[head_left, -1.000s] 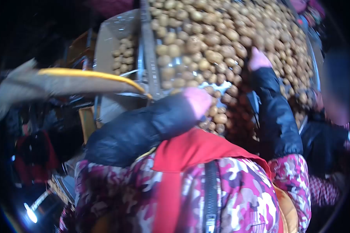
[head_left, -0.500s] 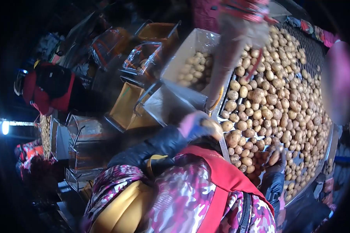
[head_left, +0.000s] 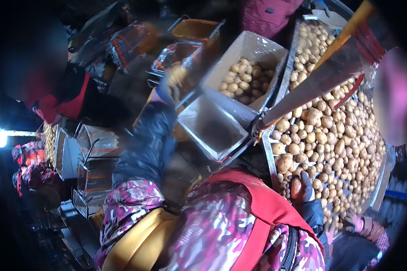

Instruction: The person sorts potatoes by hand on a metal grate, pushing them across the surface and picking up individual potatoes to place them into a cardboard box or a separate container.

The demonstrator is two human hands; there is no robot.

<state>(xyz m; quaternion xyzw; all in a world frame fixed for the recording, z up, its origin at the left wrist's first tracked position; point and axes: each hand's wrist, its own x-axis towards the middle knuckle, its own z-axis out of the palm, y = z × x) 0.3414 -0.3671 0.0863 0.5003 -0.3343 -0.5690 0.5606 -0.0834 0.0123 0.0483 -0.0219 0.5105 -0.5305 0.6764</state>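
Note:
My left hand point(head_left: 166, 91), gloved and blurred by motion, is stretched out to the far left over the crates. A pale potato point(head_left: 177, 75) is at its fingers, close to a plastic-lined basket point(head_left: 172, 58); the hand seems closed on it. At the left edge of the sorting table, my right hand point(head_left: 308, 191) in a dark glove is closed around a reddish potato point(head_left: 296, 188). Many loose potatoes point(head_left: 337, 135) surround it on the table. Between my hands stands an open lined crate point(head_left: 212, 122), with a box point(head_left: 276, 47) partly filled with potatoes behind it.
A plastic-wrapped post point(head_left: 312, 92) slants across the table. Another person's gloved hand point(head_left: 355, 221) is at the lower right over the potatoes. A co-worker in red and black point(head_left: 74, 97) stands at left beside stacked lined crates point(head_left: 97, 142). An orange-brown crate point(head_left: 196, 29) stands farther back.
My left hand has swung away from the table edge to the far left with a potato. My right hand has shifted slightly left, and the view has turned.

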